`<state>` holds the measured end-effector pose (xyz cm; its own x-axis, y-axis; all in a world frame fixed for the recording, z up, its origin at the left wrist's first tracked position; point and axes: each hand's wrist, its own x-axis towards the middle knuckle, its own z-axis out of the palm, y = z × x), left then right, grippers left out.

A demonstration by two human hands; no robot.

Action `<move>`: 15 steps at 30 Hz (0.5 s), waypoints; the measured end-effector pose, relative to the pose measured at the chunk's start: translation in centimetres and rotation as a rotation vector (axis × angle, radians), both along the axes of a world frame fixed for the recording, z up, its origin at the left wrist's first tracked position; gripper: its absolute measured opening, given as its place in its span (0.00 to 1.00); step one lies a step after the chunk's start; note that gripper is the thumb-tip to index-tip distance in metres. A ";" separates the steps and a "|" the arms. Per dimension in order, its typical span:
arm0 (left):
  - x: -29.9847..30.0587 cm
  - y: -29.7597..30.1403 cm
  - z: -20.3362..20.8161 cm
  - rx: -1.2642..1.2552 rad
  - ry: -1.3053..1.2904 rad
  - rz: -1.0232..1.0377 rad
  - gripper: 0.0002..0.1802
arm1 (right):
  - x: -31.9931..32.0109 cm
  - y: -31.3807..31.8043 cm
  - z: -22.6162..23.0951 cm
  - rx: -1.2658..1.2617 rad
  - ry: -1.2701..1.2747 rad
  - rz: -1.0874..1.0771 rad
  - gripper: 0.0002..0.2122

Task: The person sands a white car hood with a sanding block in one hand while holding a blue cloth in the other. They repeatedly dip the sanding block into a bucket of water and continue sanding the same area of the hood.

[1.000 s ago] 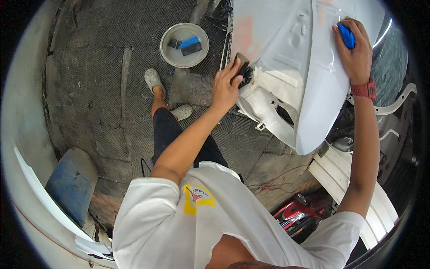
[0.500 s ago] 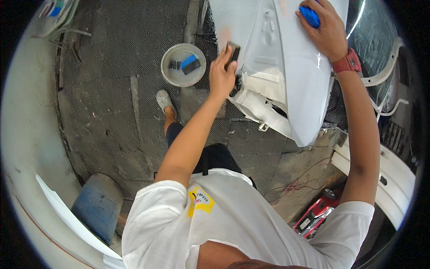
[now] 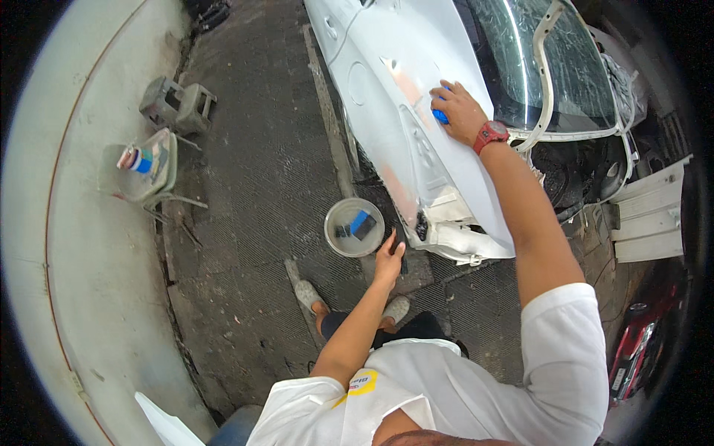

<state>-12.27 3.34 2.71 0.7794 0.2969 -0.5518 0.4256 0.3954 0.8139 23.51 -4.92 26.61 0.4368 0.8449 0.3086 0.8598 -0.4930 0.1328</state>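
My right hand [image 3: 462, 113] rests on a pale car body panel [image 3: 446, 44], its fingers closed round a crumpled blue wad [image 3: 440, 116]; I cannot tell whether it is cloth or sponge. Low by the front end of the bodywork, my left hand [image 3: 388, 260] grips a dark sanding block [image 3: 394, 239], partly hidden by the fingers. That block is apart from the panel. Just left of it, a round basin [image 3: 328, 236] on the floor holds a blue-and-black block [image 3: 362, 224] and smaller dark pieces. Pinkish patches [image 3: 399, 192] show on the bodywork.
A chair [image 3: 119, 181] bearing a roll and other small items stands at the left, with stools [image 3: 178, 104] beyond it. Beside the panel are a windscreen [image 3: 573, 74] and a curved metal bar [image 3: 545, 44]. A red vehicle [image 3: 641, 334] is at the lower right.
My left hand has come away from the bodywork's edge and dropped lower, closer to the basin, still with the dark block. My right hand still holds the blue wad on the panel. The view has shifted.
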 end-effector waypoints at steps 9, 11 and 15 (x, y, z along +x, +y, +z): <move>-18.4 26.0 1.6 -0.327 0.184 0.257 0.44 | -17.0 5.6 -6.0 0.197 0.195 -0.425 0.14; -21.2 33.2 -1.4 -0.358 0.142 0.334 0.43 | -21.9 4.8 -10.8 0.385 0.176 -0.498 0.15; -22.9 43.6 0.8 -0.269 0.098 0.365 0.37 | -34.7 -0.9 -20.6 0.340 0.671 -1.155 0.20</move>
